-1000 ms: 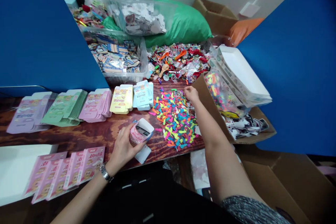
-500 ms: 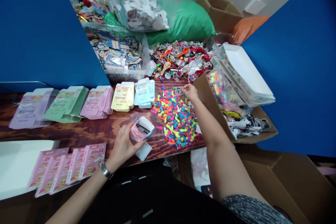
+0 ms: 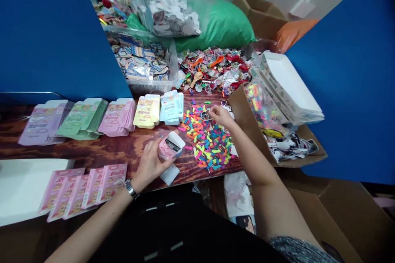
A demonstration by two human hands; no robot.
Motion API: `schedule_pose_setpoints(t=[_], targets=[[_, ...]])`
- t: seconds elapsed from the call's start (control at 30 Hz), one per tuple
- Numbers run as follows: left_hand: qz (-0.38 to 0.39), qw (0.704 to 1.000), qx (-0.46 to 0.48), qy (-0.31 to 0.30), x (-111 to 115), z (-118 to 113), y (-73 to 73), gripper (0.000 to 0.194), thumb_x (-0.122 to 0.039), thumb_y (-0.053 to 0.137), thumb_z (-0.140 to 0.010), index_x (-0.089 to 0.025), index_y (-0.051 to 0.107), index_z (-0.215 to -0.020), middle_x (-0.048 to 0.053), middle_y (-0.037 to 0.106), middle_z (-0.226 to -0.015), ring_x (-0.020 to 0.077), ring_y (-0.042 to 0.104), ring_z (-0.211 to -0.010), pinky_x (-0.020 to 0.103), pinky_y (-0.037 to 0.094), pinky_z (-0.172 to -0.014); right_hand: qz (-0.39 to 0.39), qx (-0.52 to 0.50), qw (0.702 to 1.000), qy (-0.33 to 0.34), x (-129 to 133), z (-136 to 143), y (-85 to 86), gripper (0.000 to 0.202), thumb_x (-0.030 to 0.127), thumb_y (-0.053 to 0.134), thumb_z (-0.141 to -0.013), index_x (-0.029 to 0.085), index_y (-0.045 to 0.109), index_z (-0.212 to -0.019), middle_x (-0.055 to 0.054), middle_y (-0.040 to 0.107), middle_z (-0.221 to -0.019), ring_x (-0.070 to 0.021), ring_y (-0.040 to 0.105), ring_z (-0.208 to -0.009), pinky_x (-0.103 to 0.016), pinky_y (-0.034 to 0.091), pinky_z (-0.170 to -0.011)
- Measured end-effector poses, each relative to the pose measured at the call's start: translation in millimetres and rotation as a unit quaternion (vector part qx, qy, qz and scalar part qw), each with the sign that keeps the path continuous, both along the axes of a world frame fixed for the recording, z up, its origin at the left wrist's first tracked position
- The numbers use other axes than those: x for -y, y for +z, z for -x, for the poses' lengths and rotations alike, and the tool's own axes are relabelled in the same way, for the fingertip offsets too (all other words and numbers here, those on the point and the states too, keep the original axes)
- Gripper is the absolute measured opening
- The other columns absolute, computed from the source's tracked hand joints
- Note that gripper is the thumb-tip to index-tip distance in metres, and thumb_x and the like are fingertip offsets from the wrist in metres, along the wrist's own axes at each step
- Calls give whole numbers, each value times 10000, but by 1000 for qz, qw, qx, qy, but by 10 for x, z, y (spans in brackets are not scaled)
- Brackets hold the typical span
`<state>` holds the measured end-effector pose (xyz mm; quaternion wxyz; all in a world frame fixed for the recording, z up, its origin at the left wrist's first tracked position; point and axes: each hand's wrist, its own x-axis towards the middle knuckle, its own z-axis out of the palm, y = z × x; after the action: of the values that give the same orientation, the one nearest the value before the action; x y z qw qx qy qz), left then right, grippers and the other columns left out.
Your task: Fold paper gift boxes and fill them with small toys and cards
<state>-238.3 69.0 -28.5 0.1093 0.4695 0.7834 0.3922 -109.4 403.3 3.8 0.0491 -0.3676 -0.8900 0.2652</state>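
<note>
My left hand (image 3: 152, 162) is wrapped round a small pink box (image 3: 166, 146), whose top is open with something dark and flat inside. A pale card (image 3: 170, 174) lies on the table just below that box. Over the heap of small bright rubbery pieces (image 3: 212, 148), my right hand (image 3: 219, 115) pinches a small outlined trinket (image 3: 206, 115) at its fingertips. To the left of the heap stand stacks of flat boxes in blue (image 3: 170, 109), yellow (image 3: 145, 111), pink (image 3: 116, 117), green (image 3: 80, 118) and purple (image 3: 43, 123).
Several filled pink boxes (image 3: 112, 181) overlap beside a white tray (image 3: 18, 189) at the left. Clear bins (image 3: 151, 86), mixed trinkets (image 3: 212, 68) and a green bag (image 3: 228, 24) fill the back. A cardboard box (image 3: 247, 119) borders the heap on the right.
The view has shifted slightly. My right hand has drawn the trinket a little down and left over the heap, while my left hand keeps holding the open pink box.
</note>
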Motion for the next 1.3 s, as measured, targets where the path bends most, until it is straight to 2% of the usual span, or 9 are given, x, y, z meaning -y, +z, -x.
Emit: schedule_pose_setpoints(t=[0.23, 0.33, 0.47, 0.73, 0.8, 0.97, 1.1, 1.2, 1.3], targets=[[-23, 1000, -13, 16, -175, -39, -23, 607, -430, 675, -815, -115, 498, -1304, 122, 582, -1180, 283, 546, -1118, 415, 443, -983, 82, -201, 971, 104, 965, 33, 551, 267, 423, 519, -926, 160, 559, -910, -4, 565, -752, -78, 462, -592, -197, 341, -567], [-24, 999, -15, 24, -203, -64, -25, 623, -407, 694, -796, -121, 488, -1311, 122, 590, -1171, 288, 549, -1103, 420, 449, -972, 21, -207, 966, 155, 1377, 94, 539, 178, 332, 514, -939, 173, 581, -892, -5, 595, -784, -80, 481, -608, -210, 358, -602], [-13, 999, -25, 33, -156, -78, -29, 701, -366, 720, -762, -127, 435, -1356, 139, 576, -1220, 297, 542, -1125, 418, 450, -967, -49, -183, 957, 220, 1582, 158, 364, 145, 262, 508, -949, 176, 598, -874, -15, 617, -818, -99, 544, -700, -215, 387, -670], [1, 997, -66, 38, -66, -95, -49, 724, -315, 653, -768, -128, 376, -1410, 160, 543, -1259, 318, 508, -1172, 442, 430, -985, -185, -73, 909, 366, 1598, 207, 194, 175, 220, 485, -956, 208, 658, -983, -38, 649, -968, -128, 581, -861, -219, 398, -697], [-12, 996, -78, 36, -58, -84, -59, 709, -313, 641, -783, -119, 370, -1409, 165, 540, -1261, 317, 507, -1167, 440, 432, -983, -167, -103, 908, 369, 1625, 201, 164, 195, 219, 468, -969, 216, 636, -1067, -28, 651, -1042, -124, 594, -916, -214, 429, -749], [-19, 995, -93, -10, -51, -69, -116, 693, -308, 621, -802, -127, 355, -1416, 161, 550, -1220, 312, 525, -1117, 444, 454, -952, -116, -114, 946, 280, 1694, 199, 133, 172, 227, 555, -920, 191, 592, -1085, -62, 636, -1086, -144, 602, -932, -237, 468, -790], [-24, 999, -48, -12, -78, -28, -155, 690, -359, 640, -816, -150, 373, -1417, 155, 549, -1266, 305, 528, -1162, 453, 450, -984, 37, -152, 940, 303, 1494, 230, 190, 357, 307, 623, -893, 194, 560, -1226, -63, 617, -1078, -138, 597, -912, -227, 484, -756], [-19, 1000, 1, 1, -95, 12, -129, 738, -425, 651, -831, -165, 339, -1448, 155, 508, -1352, 305, 492, -1242, 463, 423, -1041, 129, -170, 953, 216, 1041, 293, 137, 343, 375, 528, -950, 183, 573, -1231, -32, 644, -995, -95, 599, -763, -188, 473, -673], [0, 998, 55, -20, -97, 25, -92, 761, -443, 640, -856, -193, 285, -1482, 149, 474, -1391, 289, 472, -1279, 456, 410, -1069, 60, -89, 994, 33, 390, 408, -28, 256, 315, 526, -936, 169, 644, -1111, -18, 668, -990, -103, 623, -817, -181, 478, -725]])
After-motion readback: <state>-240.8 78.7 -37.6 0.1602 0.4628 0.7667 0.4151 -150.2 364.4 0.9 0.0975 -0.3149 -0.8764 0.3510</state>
